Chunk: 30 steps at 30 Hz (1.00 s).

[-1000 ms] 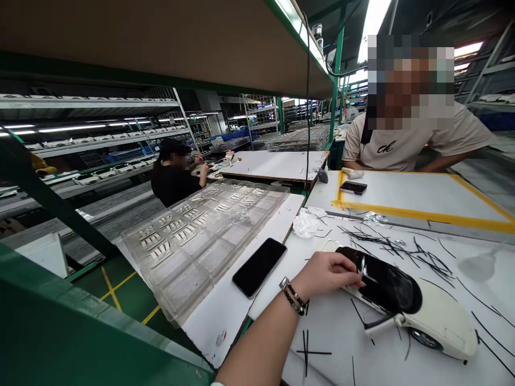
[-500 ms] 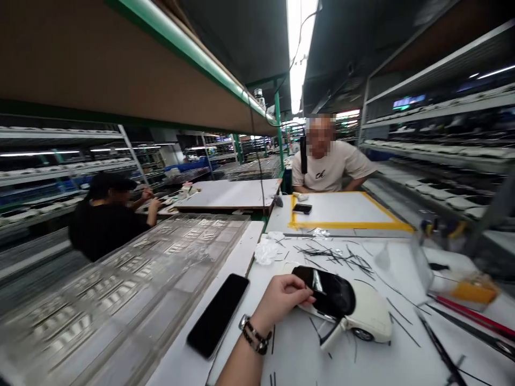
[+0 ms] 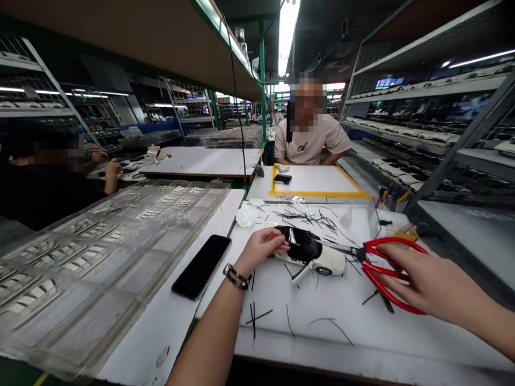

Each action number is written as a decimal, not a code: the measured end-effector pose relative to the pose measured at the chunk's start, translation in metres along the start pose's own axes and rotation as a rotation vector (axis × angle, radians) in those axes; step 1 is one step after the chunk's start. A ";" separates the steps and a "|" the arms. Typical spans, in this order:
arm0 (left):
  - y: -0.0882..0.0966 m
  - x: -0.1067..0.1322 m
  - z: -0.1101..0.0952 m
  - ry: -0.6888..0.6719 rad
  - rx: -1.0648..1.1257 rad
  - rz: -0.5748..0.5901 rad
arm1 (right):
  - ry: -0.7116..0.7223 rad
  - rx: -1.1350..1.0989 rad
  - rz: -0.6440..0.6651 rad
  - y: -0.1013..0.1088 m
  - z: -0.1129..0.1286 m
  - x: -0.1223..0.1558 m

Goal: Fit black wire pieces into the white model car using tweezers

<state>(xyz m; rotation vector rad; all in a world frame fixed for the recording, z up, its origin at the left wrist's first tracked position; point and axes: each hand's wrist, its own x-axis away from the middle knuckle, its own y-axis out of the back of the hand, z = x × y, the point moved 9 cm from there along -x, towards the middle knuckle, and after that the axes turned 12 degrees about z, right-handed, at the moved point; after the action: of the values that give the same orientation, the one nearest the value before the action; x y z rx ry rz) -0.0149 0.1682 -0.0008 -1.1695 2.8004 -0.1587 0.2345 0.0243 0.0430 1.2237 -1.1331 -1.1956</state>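
Phone (image 3: 201, 266) lies left of the model car (image 3: 311, 253); scissors (image 3: 367, 256) right; tray (image 3: 100, 252) farthest left.

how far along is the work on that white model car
Done: black strips lie scattered over the table. In hand: left hand steadies the model car; right hand holds red scissors, tips beside it. Left: unclear; its door looks open, more parts sit in the clear tray.

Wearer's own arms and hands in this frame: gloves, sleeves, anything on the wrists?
No gloves: the left hand and right hand are both bare. Both forearms are bare too, with no sleeve in view. The left wrist carries a black and silver beaded bracelet. Nothing shows on the right wrist.
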 end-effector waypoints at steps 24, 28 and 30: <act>-0.006 -0.003 0.002 -0.006 -0.035 0.096 | 0.094 -0.150 0.341 -0.005 0.059 -0.050; -0.007 -0.003 0.002 0.002 -0.046 0.098 | 0.095 -0.157 0.344 -0.003 0.060 -0.048; -0.007 -0.003 0.002 0.001 -0.047 0.103 | 0.100 -0.154 0.337 -0.004 0.060 -0.048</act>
<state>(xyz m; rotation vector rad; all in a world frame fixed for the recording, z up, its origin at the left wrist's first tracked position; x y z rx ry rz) -0.0079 0.1653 -0.0021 -1.0311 2.8718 -0.0849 0.1721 0.0684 0.0418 0.9223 -1.1004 -0.9369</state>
